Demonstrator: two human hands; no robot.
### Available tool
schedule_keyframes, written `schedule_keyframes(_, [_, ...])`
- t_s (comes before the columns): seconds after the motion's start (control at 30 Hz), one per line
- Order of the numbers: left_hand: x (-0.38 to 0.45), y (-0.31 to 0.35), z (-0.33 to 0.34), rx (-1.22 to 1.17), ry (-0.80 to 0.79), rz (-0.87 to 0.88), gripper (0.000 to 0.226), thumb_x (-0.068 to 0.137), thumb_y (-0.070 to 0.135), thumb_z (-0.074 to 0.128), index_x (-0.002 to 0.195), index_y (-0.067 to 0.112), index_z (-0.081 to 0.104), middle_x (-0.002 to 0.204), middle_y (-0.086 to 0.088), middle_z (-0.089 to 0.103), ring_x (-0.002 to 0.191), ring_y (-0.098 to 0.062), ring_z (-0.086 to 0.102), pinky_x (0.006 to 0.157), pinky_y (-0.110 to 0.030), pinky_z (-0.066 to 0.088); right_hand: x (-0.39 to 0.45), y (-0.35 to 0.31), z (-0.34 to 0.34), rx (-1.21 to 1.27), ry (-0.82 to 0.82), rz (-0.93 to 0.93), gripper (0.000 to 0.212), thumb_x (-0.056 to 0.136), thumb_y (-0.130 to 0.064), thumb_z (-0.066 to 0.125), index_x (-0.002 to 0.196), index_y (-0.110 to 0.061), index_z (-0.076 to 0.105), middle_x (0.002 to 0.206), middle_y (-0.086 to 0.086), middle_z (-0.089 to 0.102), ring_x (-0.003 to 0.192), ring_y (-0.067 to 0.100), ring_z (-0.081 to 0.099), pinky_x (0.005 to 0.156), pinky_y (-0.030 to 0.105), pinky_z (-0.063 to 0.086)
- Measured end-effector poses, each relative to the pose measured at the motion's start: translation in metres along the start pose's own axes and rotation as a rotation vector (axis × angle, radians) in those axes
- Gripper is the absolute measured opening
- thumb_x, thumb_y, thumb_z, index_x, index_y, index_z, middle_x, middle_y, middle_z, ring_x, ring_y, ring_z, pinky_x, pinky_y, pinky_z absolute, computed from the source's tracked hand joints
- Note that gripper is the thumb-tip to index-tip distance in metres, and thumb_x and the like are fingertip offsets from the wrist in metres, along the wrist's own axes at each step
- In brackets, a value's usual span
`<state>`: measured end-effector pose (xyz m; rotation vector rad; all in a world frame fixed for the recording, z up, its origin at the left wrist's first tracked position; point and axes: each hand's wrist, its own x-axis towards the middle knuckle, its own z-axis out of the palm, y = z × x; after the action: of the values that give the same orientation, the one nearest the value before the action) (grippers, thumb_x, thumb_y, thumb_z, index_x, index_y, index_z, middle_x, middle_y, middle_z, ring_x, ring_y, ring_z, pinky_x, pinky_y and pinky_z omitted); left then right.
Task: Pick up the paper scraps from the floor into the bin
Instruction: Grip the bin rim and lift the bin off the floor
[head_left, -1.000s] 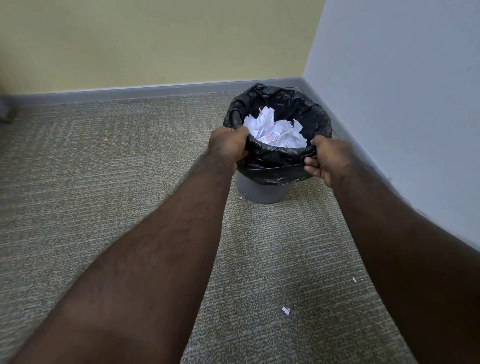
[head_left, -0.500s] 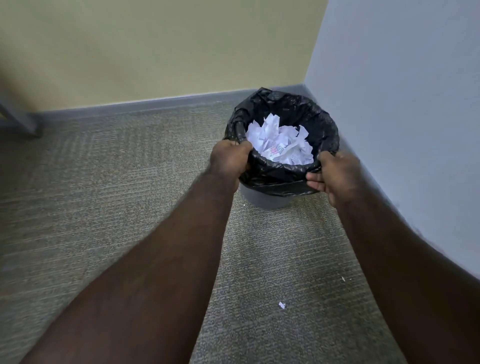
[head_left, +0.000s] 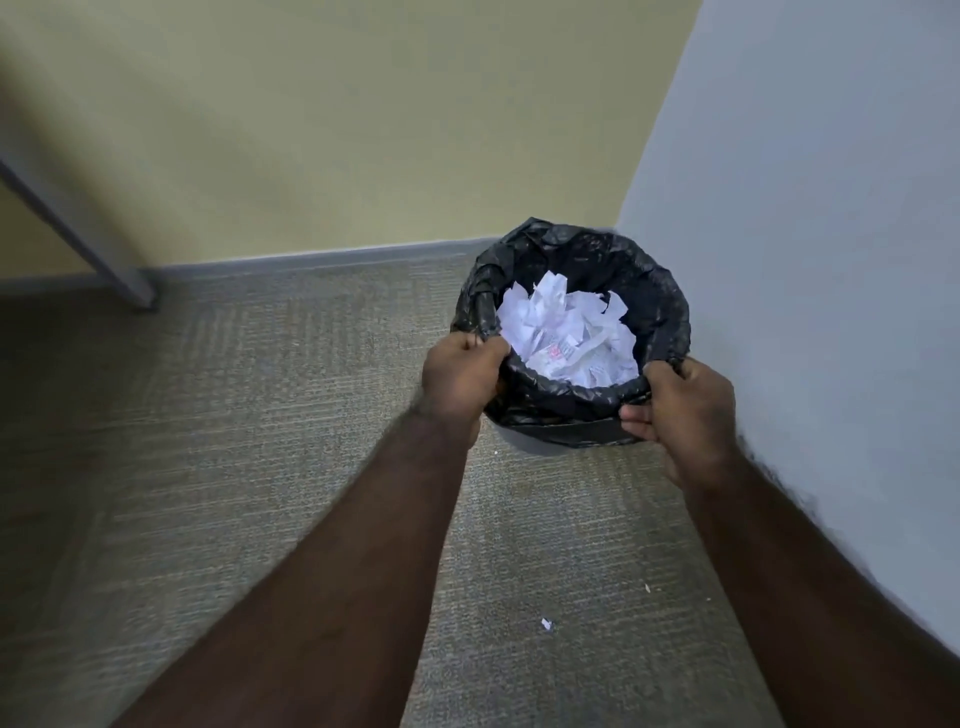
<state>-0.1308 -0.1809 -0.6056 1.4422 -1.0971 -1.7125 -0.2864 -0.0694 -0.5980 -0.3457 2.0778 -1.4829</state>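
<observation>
Gripping bin (head_left: 670, 312) rim: left hand (head_left: 460, 376) grip curled, right hand (head_left: 685, 410) grip pinching liner; arms outstretched.

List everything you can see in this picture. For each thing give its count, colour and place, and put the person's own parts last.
bin: one, grey, on the carpet in the corner of the room
bin liner: one, black, folded over the bin's rim
paper scraps in the bin: a heap, white, inside the liner
paper scraps on the floor: at least two, small, white, on the carpet between the forearms
carpet: one, grey-beige, the floor
walls: two, yellowish behind, pale blue-grey at right
furniture leg: one, grey, far left
left hand: grips the liner's near-left rim
right hand: grips the liner's near-right rim
</observation>
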Motion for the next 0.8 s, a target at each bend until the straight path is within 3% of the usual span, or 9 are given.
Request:
schedule_keyframes(0.2, [-0.021,0.037,0.012,0.005,-0.012,-0.026,0.014,0.079,0.017,0.068,0.075,0.016,0.054,0.088,-0.015,0.066,0.083,-0.027,0.064,0.086,-0.057,0.057,-0.013,-0.048,-0.022,-0.033,0.018,-0.017,0.020,0.095,-0.013,0.051,0.107,-0.006,0.064,0.072,0.006,0.069,0.041,0.013,0.064,0.047,0.029,0.059])
schedule_keyframes(0.27, [-0.025,0.051,0.018,0.006,-0.009,-0.027,0.015,0.073,0.022,0.068,0.075,0.016,0.054,0.085,-0.014,0.063,0.080,-0.025,0.061,0.086,-0.057,0.057,-0.011,-0.063,-0.028,-0.031,0.012,-0.010,0.019,0.095,-0.013,0.051,0.106,-0.006,0.064,0.071,0.007,0.069,0.041,0.013,0.064,0.047,0.028,0.058])
schedule_keyframes(0.4, [-0.030,0.073,0.032,0.011,0.005,-0.021,0.015,0.070,0.023,0.066,0.075,0.016,0.054,0.077,-0.012,0.058,0.073,-0.023,0.054,0.069,-0.040,0.050,-0.002,-0.086,-0.036,-0.036,0.008,0.005,0.018,0.094,-0.014,0.052,0.107,-0.009,0.064,0.074,0.008,0.070,0.041,0.015,0.064,0.046,0.026,0.057])
schedule_keyframes(0.63, [-0.030,0.093,0.044,-0.021,0.016,-0.066,0.021,0.081,0.016,0.067,0.070,0.018,0.050,0.081,-0.011,0.057,0.077,-0.022,0.054,0.071,-0.038,0.048,0.009,-0.104,-0.043,-0.026,-0.009,-0.001,0.020,0.094,-0.016,0.052,0.108,-0.011,0.065,0.079,0.009,0.072,0.044,0.019,0.065,0.051,0.031,0.058])
schedule_keyframes(0.8, [-0.010,0.107,0.058,0.001,-0.015,-0.064,0.017,0.074,0.023,0.068,0.073,0.017,0.053,0.079,-0.011,0.058,0.076,-0.022,0.055,0.071,-0.038,0.049,0.029,-0.117,-0.037,-0.016,0.015,0.033,0.017,0.095,-0.012,0.052,0.106,-0.006,0.064,0.070,0.011,0.069,0.039,0.016,0.062,0.045,0.028,0.057])
